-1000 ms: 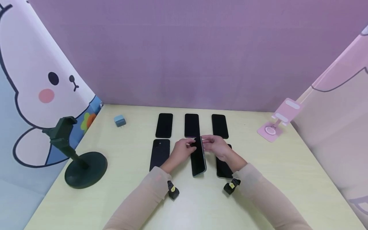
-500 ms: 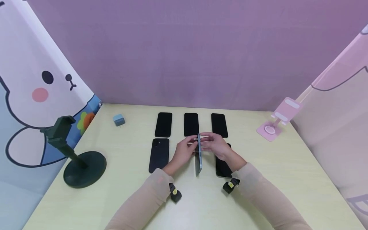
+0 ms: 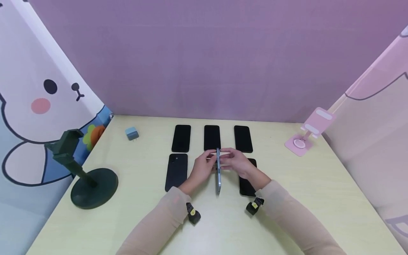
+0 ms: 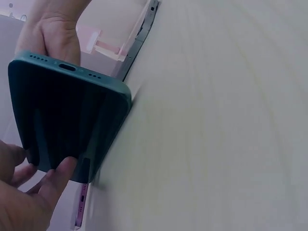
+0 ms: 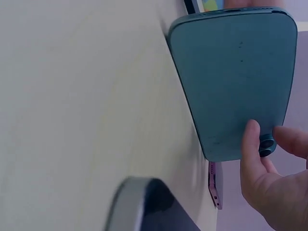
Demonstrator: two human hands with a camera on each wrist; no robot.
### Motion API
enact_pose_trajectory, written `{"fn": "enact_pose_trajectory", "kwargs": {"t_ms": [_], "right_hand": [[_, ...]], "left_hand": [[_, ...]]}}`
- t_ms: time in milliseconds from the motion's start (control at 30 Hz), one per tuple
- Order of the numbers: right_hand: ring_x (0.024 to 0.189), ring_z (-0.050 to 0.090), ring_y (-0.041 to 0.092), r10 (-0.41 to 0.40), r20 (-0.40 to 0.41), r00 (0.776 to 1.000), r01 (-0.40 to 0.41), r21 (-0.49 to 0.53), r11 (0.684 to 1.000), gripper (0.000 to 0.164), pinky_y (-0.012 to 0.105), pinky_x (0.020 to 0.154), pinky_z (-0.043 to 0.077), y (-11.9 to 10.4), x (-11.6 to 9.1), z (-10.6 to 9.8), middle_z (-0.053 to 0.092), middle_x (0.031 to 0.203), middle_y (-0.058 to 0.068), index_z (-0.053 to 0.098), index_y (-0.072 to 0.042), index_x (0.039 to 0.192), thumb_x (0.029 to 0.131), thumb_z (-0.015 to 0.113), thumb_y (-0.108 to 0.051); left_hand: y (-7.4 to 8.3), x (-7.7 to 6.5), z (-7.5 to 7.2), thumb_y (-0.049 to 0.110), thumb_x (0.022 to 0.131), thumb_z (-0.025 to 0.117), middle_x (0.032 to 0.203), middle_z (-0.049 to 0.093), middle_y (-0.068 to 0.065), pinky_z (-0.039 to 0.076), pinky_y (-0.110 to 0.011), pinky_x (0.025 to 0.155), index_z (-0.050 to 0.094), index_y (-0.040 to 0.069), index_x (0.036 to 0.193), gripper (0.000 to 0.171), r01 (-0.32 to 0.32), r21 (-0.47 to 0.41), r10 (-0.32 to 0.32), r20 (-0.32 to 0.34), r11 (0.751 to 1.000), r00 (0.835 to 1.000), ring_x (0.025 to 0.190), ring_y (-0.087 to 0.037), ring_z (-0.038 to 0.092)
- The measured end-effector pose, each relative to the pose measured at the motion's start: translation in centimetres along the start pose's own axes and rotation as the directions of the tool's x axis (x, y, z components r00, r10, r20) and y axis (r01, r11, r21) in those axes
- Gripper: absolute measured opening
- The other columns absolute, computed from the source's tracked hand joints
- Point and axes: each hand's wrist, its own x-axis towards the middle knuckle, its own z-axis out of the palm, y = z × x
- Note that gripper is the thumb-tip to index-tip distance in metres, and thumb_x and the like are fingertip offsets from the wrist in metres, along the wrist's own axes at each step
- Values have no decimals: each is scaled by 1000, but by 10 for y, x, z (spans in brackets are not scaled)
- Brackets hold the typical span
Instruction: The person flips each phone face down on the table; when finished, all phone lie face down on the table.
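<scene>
Now the grip is clamped on the held phone point(image 3: 218, 173) from both sides: the left hand point(image 3: 202, 168) pinches its far end, one digit against the dark screen point(image 4: 72, 115), while the right hand point(image 3: 239, 163) holds that same end, fingers beside the cameras point(image 5: 266, 144) on its back. It stands on edge between them above the counter point(image 3: 223, 226), only its slim side toward the head view; whether its lower edge touches the surface, I cannot tell. A second ago the screen leaned up into the head view, so the phone has swung to roughly upright; it looks midway through a turn, neither face laid down. To either side lie a back-up phone point(image 3: 176, 171), on the left, and a screen-up phone point(image 3: 247, 186), partly hidden by the right arm. Beyond, three black phones point(image 3: 212, 137) form a row. Farther out sit a blue block point(image 3: 132, 133), a dark green stand point(image 3: 95, 193) and a pink stand point(image 3: 318, 121).
</scene>
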Motion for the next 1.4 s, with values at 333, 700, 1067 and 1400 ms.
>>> {"fn": "enact_pose_trajectory", "kwargs": {"t_ms": [333, 700, 1067, 1400], "right_hand": [[92, 62, 20, 8, 3, 1000, -7, -71, 997, 46, 42, 87, 52, 7, 6, 7, 55, 115, 25, 43, 14, 134, 91, 57, 11], [93, 59, 23, -26, -2, 1000, 24, -216, 976, 39, 38, 83, 53, 16, 10, 10, 59, 108, 23, 53, 15, 124, 87, 59, 8], [91, 57, 24, 32, -99, 995, -65, -356, 932, 35, 31, 79, 53, 18, 17, 10, 57, 105, 19, 59, 10, 120, 86, 65, 8], [76, 63, 19, 3, -153, 988, -85, -533, 842, 31, 29, 69, 54, 13, 20, 15, 63, 96, 13, 65, 3, 112, 82, 70, 5]], "left_hand": [[10, 4, -11, 17, 98, 59, 104, 67, -13, 54, -27, 66, 54, 4, 137, 41, -28, 204, 25, 20, 979, 999, 84, -19, 68], [15, 6, -22, 8, 90, 63, 91, 68, -11, 52, -25, 50, 62, 0, 126, 37, 20, 249, -23, 12, 968, 1000, 64, -13, 65], [3, 9, -30, 6, 86, 69, 75, 63, -4, 46, -25, 53, 64, -1, 122, 37, 59, 399, -67, 6, 915, 998, 58, -12, 55], [-4, 10, -33, 8, 88, 71, 68, 54, -2, 41, -25, 51, 65, 0, 119, 33, 94, 479, -120, 24, 873, 992, 58, -14, 51]]}}
